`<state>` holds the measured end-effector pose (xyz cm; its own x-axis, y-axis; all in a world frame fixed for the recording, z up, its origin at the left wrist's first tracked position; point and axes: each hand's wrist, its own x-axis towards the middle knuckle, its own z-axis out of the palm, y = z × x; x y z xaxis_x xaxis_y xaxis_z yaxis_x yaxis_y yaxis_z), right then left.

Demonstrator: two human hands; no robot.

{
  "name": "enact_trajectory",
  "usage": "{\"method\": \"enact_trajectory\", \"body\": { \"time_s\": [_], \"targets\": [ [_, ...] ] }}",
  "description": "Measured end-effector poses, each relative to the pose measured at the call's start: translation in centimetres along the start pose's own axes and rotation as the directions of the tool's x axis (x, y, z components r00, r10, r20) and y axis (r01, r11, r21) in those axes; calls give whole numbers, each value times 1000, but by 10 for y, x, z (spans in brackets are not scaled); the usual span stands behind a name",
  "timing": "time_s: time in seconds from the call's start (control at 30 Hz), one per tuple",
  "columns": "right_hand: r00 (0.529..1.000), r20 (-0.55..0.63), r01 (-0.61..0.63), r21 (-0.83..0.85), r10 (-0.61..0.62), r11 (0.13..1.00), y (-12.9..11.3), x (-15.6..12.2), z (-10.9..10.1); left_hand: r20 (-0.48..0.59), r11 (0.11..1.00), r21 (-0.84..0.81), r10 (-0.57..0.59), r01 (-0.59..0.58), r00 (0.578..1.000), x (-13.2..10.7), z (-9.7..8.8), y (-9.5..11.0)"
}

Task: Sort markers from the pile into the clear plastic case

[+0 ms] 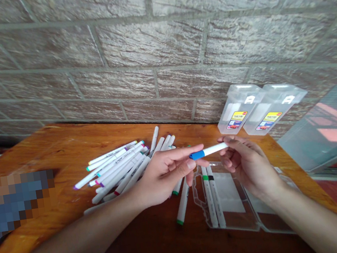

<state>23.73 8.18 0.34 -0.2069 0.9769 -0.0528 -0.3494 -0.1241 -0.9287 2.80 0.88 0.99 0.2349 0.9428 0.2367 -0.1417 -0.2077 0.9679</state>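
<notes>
A white marker (213, 149) with a blue cap is held in the air between my two hands. My left hand (166, 175) has its thumb and fingers around the blue-capped end. At the other end, the fingertips of my right hand (246, 163) pinch the white barrel. Below them lies an open clear plastic case (238, 221), with a green-banded marker (209, 196) and a black-banded marker (216, 195) side by side in its left half. My right forearm partly covers the right half.
A heap of white markers (120, 167) with various coloured ends lies left of my left hand. One green-ended marker (183, 202) lies beside the case. Two translucent containers (238, 105) stand at the back right of the wooden table (56, 139), against a brick wall (130, 81).
</notes>
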Motion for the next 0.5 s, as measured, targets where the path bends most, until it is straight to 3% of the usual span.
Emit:
{"method": "enact_trajectory", "body": {
  "time_s": [0.5],
  "targets": [
    [999,2,55,-31,-54,998,0,-2,1,-53,999,34,1,1,999,3,0,1]
  ]
}}
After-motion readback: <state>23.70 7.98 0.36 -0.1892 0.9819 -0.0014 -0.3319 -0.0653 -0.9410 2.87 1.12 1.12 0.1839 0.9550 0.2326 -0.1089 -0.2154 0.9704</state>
